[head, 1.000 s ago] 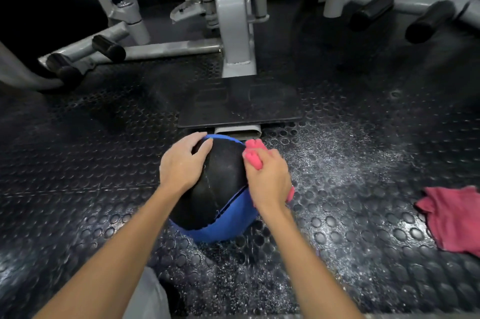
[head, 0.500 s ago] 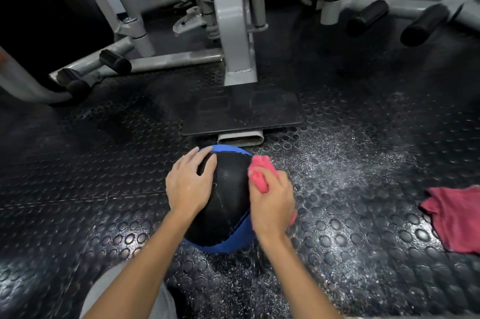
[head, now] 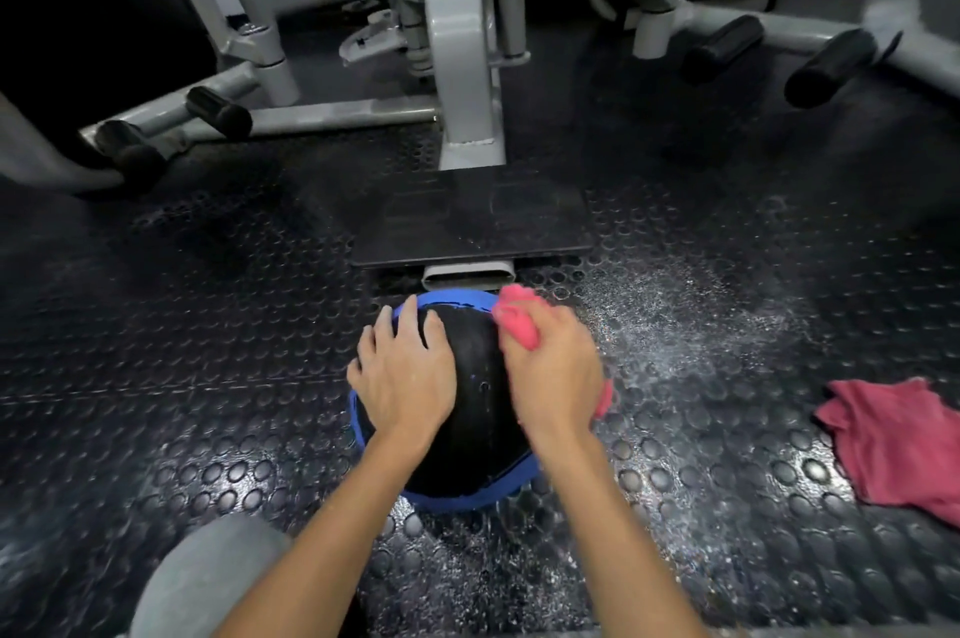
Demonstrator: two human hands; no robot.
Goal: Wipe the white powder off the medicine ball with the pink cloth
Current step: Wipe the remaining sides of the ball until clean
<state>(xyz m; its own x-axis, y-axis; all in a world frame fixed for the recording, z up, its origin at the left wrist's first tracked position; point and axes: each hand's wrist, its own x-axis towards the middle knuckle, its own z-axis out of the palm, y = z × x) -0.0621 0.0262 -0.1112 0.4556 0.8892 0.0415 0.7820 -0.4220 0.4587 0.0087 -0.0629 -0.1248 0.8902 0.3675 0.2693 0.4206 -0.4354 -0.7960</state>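
A black medicine ball [head: 475, 408] with blue panels sits on the studded rubber floor in front of me. My left hand [head: 402, 375] rests flat on its upper left side, fingers spread over the far edge. My right hand [head: 553, 375] grips a bunched pink cloth [head: 517, 317] and presses it against the ball's upper right side. The cloth pokes out past my fingers and a bit shows under my wrist. White powder [head: 691, 325] is scattered over the floor to the right of the ball.
A second, darker pink cloth [head: 898, 440] lies on the floor at the right. A grey gym machine [head: 465, 39] with a black footplate [head: 472, 221] stands just beyond the ball. Padded rollers [head: 722, 47] stick out at the back. My grey-clad knee [head: 208, 580] is at the lower left.
The cloth hand has slid up the ball's right side toward its far edge. The left hand shifted slightly and stays on the ball. The ball has turned, showing more black on top.
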